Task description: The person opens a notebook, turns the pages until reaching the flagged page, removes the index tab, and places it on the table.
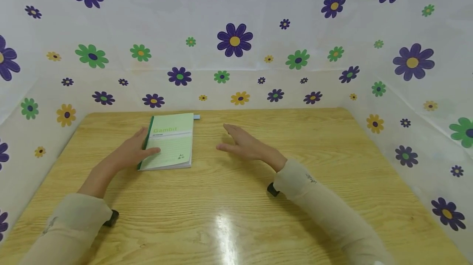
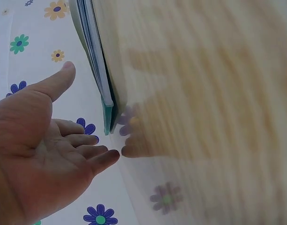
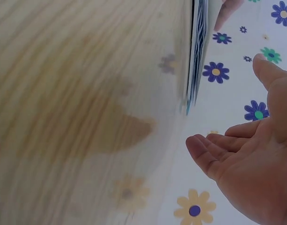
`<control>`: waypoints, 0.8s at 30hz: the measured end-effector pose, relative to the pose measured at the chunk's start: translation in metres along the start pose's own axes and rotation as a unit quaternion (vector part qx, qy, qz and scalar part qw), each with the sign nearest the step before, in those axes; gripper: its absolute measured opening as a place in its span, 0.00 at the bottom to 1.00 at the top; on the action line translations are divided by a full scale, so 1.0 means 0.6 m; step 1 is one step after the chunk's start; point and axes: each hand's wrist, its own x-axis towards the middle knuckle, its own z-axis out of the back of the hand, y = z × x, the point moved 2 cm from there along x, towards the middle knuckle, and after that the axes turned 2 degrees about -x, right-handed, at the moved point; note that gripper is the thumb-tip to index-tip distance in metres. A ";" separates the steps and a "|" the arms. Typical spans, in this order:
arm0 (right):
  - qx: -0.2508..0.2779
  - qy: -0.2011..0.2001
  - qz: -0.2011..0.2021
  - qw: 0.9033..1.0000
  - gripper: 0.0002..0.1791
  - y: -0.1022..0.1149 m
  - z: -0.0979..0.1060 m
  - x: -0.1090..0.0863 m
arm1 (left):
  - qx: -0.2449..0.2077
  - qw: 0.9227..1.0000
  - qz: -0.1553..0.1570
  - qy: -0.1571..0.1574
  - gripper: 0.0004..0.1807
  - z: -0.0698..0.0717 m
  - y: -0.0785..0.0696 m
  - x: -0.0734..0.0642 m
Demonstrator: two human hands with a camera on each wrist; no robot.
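Note:
A pale green notebook [image 1: 171,144] with "Gambit" on its cover and a dark green spine lies on the wooden table, left of centre. My left hand [image 1: 134,150] is at its spine side, thumb stretched over the cover's lower left in the head view. In the left wrist view, that hand [image 2: 54,145] has its fingers extended beside the notebook's spine end [image 2: 107,117]. My right hand [image 1: 244,144] hovers to the right of the notebook, apart from it, fingers extended and thumb spread. Nothing is in the right palm [image 3: 255,173].
A small light blue piece [image 1: 197,117] sticks out by the notebook's top right corner. The glossy table [image 1: 229,199] is bordered by a white flower-patterned sheet [image 1: 251,80] at the back and sides. Dark wrist devices [image 1: 273,190] show at both cuffs.

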 end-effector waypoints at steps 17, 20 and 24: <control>0.019 0.035 0.028 0.999 0.47 0.052 -0.054 0.056 | 0.012 0.999 0.024 0.023 0.58 -0.011 -0.004 0.013; 0.015 0.037 0.031 0.999 0.47 0.057 -0.057 0.058 | 0.021 0.999 0.018 0.025 0.55 -0.011 -0.014 0.011; 0.002 0.035 0.052 0.998 0.43 0.060 -0.059 0.061 | 0.035 0.999 0.013 0.024 0.53 -0.015 -0.022 0.012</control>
